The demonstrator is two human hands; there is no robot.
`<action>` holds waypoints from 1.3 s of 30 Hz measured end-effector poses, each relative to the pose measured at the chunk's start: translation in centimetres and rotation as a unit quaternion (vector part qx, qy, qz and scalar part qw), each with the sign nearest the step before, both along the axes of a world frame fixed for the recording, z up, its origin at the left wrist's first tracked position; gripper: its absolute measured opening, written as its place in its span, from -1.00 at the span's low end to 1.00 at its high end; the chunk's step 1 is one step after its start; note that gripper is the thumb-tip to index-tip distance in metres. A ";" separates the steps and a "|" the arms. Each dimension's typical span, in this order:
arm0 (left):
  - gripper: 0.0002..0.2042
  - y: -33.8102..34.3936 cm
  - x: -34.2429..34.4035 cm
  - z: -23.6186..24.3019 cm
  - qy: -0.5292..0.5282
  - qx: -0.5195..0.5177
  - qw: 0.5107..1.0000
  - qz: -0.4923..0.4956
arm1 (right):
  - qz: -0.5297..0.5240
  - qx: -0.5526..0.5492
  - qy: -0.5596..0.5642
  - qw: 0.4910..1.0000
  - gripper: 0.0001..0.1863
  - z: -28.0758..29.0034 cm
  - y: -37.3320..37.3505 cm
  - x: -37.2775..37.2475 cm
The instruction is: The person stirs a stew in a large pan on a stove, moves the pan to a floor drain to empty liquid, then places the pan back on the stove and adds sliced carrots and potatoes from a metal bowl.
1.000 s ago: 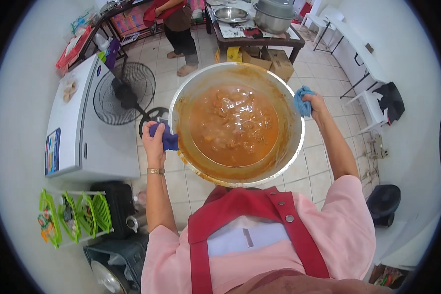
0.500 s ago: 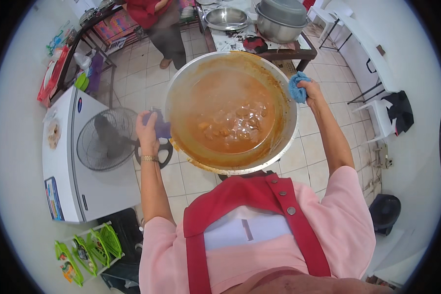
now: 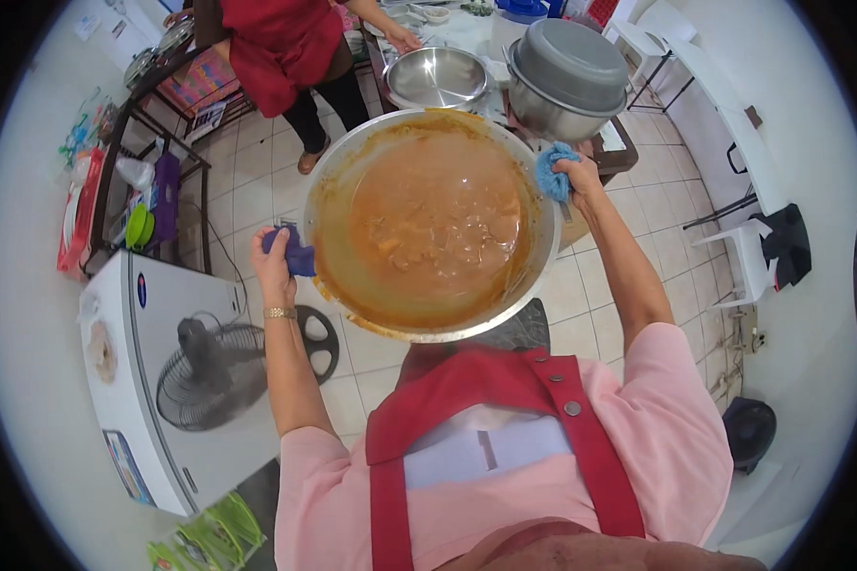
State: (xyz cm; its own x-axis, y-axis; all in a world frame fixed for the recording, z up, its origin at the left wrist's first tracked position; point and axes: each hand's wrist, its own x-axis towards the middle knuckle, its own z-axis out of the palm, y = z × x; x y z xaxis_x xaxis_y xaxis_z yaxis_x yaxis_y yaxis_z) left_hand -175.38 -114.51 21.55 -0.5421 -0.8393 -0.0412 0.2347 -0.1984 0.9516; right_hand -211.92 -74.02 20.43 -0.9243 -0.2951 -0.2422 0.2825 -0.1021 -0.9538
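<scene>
Head view: I carry a large round metal pot (image 3: 352,181) of orange curry (image 3: 428,224) in front of my chest, raised above the tiled floor (image 3: 628,228).

My left hand (image 3: 271,262) is closed on the pot's left rim through a dark blue cloth (image 3: 293,252). The left forearm runs straight up from the lower edge, elbow bent, with a gold watch (image 3: 279,312) at the wrist.

My right hand (image 3: 579,179) is closed on the pot's upper right rim through a light blue cloth (image 3: 550,173). The right forearm angles up and inward from the pink sleeve.

The pot sits tilted slightly, its near rim just above my red apron (image 3: 505,381).

Beyond the far rim stands a table (image 3: 611,152) bearing an empty steel bowl (image 3: 438,76) and a lidded grey pot (image 3: 567,76), side by side. A person in a red top (image 3: 286,43) stands at the table's left end.

At my left are a white chest freezer (image 3: 152,314) and a floor fan (image 3: 209,376).
</scene>
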 end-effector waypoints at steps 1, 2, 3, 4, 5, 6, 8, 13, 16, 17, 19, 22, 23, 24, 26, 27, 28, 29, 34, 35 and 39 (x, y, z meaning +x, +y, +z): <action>-0.76 -1.2 -0.7 -0.8 0.007 0.002 1.000 -0.002 | -0.007 0.001 -0.008 1.000 -0.67 -1.2 -0.3 -0.4; -0.76 -2.3 -2.7 -0.5 0.011 0.003 1.000 -0.008 | -0.018 0.005 -0.013 1.000 -0.66 -1.5 -0.8 -1.9; -0.76 -3.3 -4.7 -0.2 0.001 -0.001 1.000 -0.016 | -0.028 0.009 -0.018 0.999 -0.64 -1.9 -1.4 -3.5; -0.76 -4.3 -6.3 -0.1 -0.011 -0.002 1.000 -0.020 | -0.029 0.013 -0.017 0.999 -0.64 -1.9 -2.3 -4.6; -0.76 -5.6 -7.8 -0.5 -0.011 0.002 1.000 -0.020 | -0.029 0.029 -0.017 0.999 -0.64 -1.9 -3.2 -5.7; -0.77 -7.0 -9.1 -1.0 -0.012 -0.007 1.000 -0.024 | -0.029 0.046 -0.017 0.998 -0.63 -1.8 -4.1 -6.8; -0.77 -8.8 -11.6 -1.1 -0.020 -0.011 0.999 -0.034 | -0.025 0.044 -0.032 0.998 -0.63 -2.6 -4.9 -8.3; -0.78 -13.0 -16.6 -0.4 -0.042 0.005 0.997 -0.062 | -0.060 0.054 -0.039 0.996 -0.64 -2.9 -8.2 -10.8; -0.78 -14.0 -18.6 0.3 -0.056 0.007 0.997 -0.056 | -0.055 0.067 -0.045 0.995 -0.65 -2.9 -9.1 -11.7; -0.78 -14.5 -18.9 0.1 -0.061 0.008 0.997 -0.051 | -0.064 0.070 -0.044 0.995 -0.65 -1.6 -10.5 -11.4; -0.78 -15.7 -20.1 0.3 -0.073 0.014 0.996 -0.056 | -0.076 0.072 -0.042 0.994 -0.65 -1.7 -11.0 -12.2; -0.78 -17.2 -21.7 0.4 -0.065 0.030 0.995 -0.075 | -0.027 0.049 -0.056 0.997 -0.66 -3.4 -10.9 -14.9; -0.78 -17.5 -22.0 0.5 -0.065 0.028 0.995 -0.072 | -0.029 0.052 -0.067 0.996 -0.66 -3.3 -11.2 -15.1; -0.77 -17.9 -22.3 0.7 -0.076 0.024 0.994 -0.070 | -0.030 0.055 -0.078 0.995 -0.67 -3.3 -11.6 -15.3; -0.77 -17.9 -23.1 1.3 -0.087 0.020 0.994 -0.069 | -0.033 0.042 -0.078 0.996 -0.68 -3.5 -11.9 -15.6; -0.77 -18.1 -23.5 1.7 -0.095 0.013 0.993 -0.064 | -0.037 0.030 -0.078 0.996 -0.69 -3.6 -12.2 -15.8; -0.77 -18.2 -23.7 1.9 -0.104 0.007 0.993 -0.057 | -0.031 0.029 -0.077 0.996 -0.70 -3.5 -12.4 -15.9; -0.77 -18.5 -23.9 1.9 -0.105 0.007 0.993 -0.055 | -0.029 0.028 -0.078 0.996 -0.70 -3.4 -12.5 -15.9; -0.77 -20.3 -25.1 2.9 -0.110 0.009 0.992 -0.065 | -0.034 0.044 -0.099 0.994 -0.68 -3.2 -13.2 -16.4; -0.77 -20.7 -25.4 3.1 -0.111 0.008 0.992 -0.066 | -0.035 0.043 -0.100 0.993 -0.68 -2.9 -13.4 -16.2; -0.77 -22.7 -26.9 4.6 -0.124 0.002 0.989 -0.080 | -0.098 -0.016 -0.126 0.987 -0.68 -2.4 -14.8 -15.1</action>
